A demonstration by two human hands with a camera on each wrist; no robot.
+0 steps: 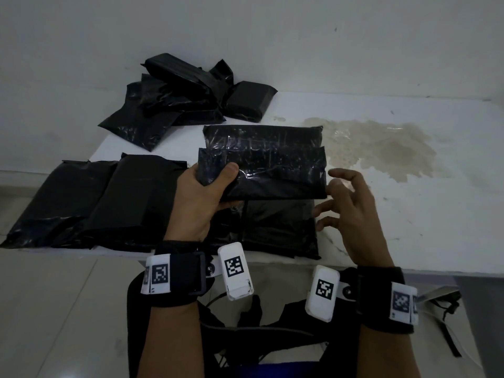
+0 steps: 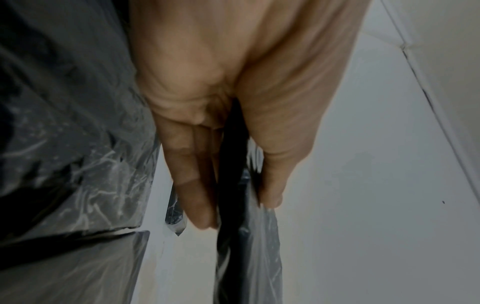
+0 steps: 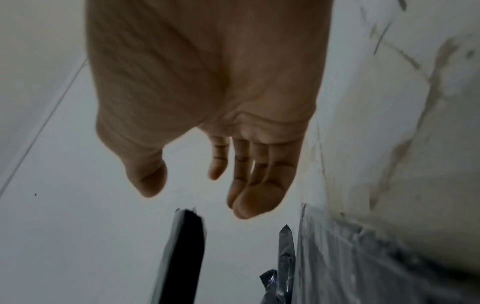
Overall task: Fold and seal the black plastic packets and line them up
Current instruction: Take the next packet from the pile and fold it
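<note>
The packet (image 1: pixel 261 165) I hold is glossy black with pale glints on its creases. The heap of packets (image 1: pixel 177 96) behind it is the same black. My tabletop (image 1: pixel 436 214) is white, with a yellowish-brown stain (image 1: pixel 381 148). My wristbands (image 1: pixel 180 279) are black, carrying white tags (image 1: pixel 236 271) printed with black square codes.

Bare stained tabletop (image 1: pixel 409 186) rightward; packet pile (image 1: pixel 180 96) and packet row (image 1: pixel 95 203) leftward.

Folded packets (image 1: pixel 90 203) lie at the table's (image 1: pixel 409 214) left front, a loose heap (image 1: pixel 180 96) behind them.
</note>
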